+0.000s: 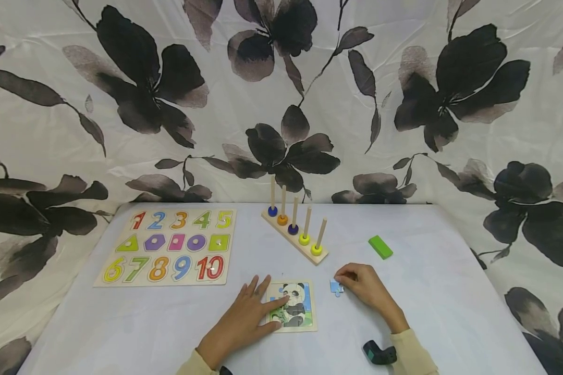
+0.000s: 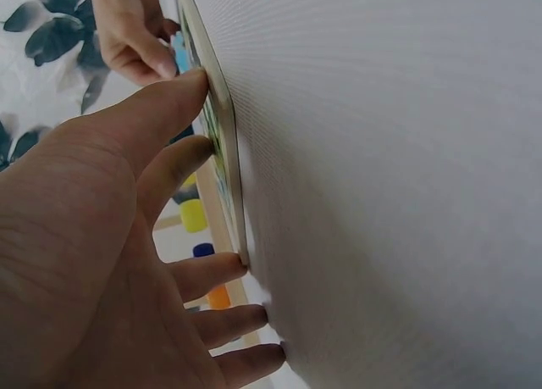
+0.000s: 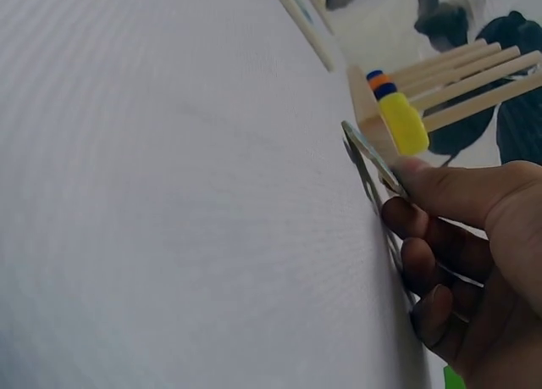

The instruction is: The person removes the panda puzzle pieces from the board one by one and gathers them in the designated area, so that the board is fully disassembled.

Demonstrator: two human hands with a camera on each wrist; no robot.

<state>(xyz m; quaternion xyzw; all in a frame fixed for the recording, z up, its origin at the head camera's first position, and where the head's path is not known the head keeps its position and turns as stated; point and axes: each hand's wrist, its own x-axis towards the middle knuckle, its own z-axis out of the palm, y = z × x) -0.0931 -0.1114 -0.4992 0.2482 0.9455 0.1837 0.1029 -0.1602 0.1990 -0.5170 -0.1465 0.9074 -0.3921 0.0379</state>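
Note:
A panda puzzle (image 1: pixel 295 307) in a square wooden frame lies at the front middle of the table. My left hand (image 1: pixel 245 317) rests on its left side with spread fingers, thumb and index finger over the picture. In the left wrist view the left hand (image 2: pixel 127 211) has its thumb on the board's edge. To the right of the puzzle, my right hand (image 1: pixel 367 287) pinches a blue puzzle piece (image 1: pixel 336 289) between thumb and fingers. The right wrist view shows this puzzle piece (image 3: pixel 368 156) tilted up from the tabletop, with the other fingers of the right hand (image 3: pixel 474 245) curled beneath.
Behind the puzzle stands a wooden peg stand (image 1: pixel 293 237) with coloured rings low on its pegs. A number and shape board (image 1: pixel 164 247) lies at the back left. A green block (image 1: pixel 380 247) is at the right, and a black strap-like object (image 1: pixel 379 353) near the right sleeve.

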